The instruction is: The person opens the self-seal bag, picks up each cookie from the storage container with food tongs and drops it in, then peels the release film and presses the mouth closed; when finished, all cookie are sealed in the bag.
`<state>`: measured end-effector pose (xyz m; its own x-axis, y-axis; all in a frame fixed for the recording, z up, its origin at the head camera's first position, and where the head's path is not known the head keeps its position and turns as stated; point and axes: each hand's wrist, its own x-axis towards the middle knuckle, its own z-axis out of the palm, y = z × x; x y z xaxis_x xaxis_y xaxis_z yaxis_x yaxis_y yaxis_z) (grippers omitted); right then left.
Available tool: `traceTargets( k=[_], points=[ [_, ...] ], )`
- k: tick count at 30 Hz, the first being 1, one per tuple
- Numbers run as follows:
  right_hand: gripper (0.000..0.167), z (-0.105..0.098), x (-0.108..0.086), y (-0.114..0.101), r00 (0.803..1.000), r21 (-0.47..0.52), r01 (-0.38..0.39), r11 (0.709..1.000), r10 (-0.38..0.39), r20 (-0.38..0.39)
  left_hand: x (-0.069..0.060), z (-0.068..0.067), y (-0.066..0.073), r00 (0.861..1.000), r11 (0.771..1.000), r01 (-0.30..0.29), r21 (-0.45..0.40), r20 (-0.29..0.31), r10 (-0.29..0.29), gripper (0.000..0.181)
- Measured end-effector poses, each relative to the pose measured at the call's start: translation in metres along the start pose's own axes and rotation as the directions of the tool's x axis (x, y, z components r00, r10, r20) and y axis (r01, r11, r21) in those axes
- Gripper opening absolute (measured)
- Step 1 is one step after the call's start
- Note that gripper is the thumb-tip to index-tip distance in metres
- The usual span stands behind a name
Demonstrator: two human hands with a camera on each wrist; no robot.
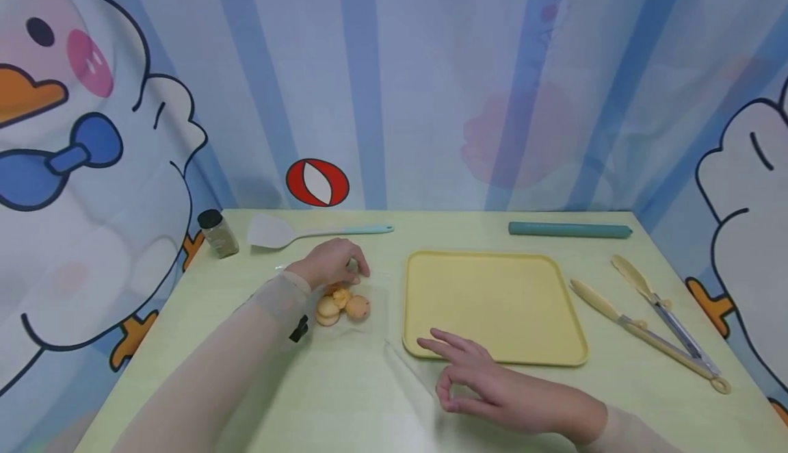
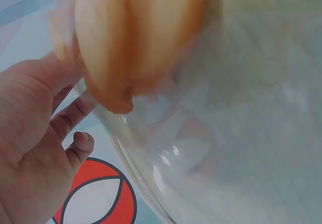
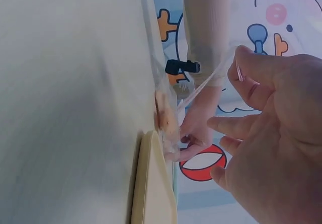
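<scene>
A clear plastic bag [image 1: 369, 326] lies on the table, with several small golden-brown bread pieces [image 1: 342, 306] inside it. My left hand [image 1: 332, 263] is at the bag's far side, fingers bent down beside the bread. Through the film in the left wrist view, bread [image 2: 141, 38] shows close up, with my left hand [image 2: 40, 123] gripping the bag's edge. My right hand [image 1: 492, 388] pinches the near edge of the bag between thumb and forefinger, its other fingers spread. In the right wrist view, the film [image 3: 211, 78] stretches from that pinch toward the bread.
A yellow tray [image 1: 492, 302] lies right of the bag. Tongs [image 1: 652, 333] rest at the far right, and a green rolling-pin-like rod [image 1: 569, 230] lies at the back. A spatula [image 1: 320, 232] and a black-capped spice jar [image 1: 219, 235] are at the back left.
</scene>
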<state>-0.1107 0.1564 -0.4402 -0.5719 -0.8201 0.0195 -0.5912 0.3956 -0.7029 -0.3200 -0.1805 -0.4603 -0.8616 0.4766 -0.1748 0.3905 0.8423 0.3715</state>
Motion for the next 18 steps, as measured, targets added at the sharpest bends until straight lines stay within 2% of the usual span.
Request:
traceTargets(
  k=[5,9,12,15,18],
  points=[
    [0.007,0.003,-0.005,-0.006,0.999,-0.028,0.044,0.999,-0.044,0.005,0.0,-0.001,0.003,1.0,1.0,0.017,-0.009,0.009,-0.017,0.02],
    [0.012,0.005,-0.01,-0.002,0.996,-0.09,0.03,0.995,-0.038,-0.086,0.001,0.0,0.001,1.0,1.0,0.017,-0.009,0.002,-0.017,0.02],
    [0.018,0.008,-0.013,0.008,0.983,-0.106,-0.027,0.994,0.007,-0.184,0.001,0.001,0.0,1.0,1.0,0.013,-0.002,0.002,-0.013,0.02],
    [0.021,0.012,-0.017,0.02,0.959,-0.16,-0.104,0.982,0.057,-0.278,0.0,0.001,0.0,1.0,1.0,0.007,0.007,-0.001,-0.007,0.02],
    [0.023,0.015,-0.021,0.032,0.932,-0.288,-0.198,0.937,0.089,-0.352,-0.001,0.002,0.001,1.0,1.0,0.0,0.011,-0.003,0.0,0.019]
  ],
)
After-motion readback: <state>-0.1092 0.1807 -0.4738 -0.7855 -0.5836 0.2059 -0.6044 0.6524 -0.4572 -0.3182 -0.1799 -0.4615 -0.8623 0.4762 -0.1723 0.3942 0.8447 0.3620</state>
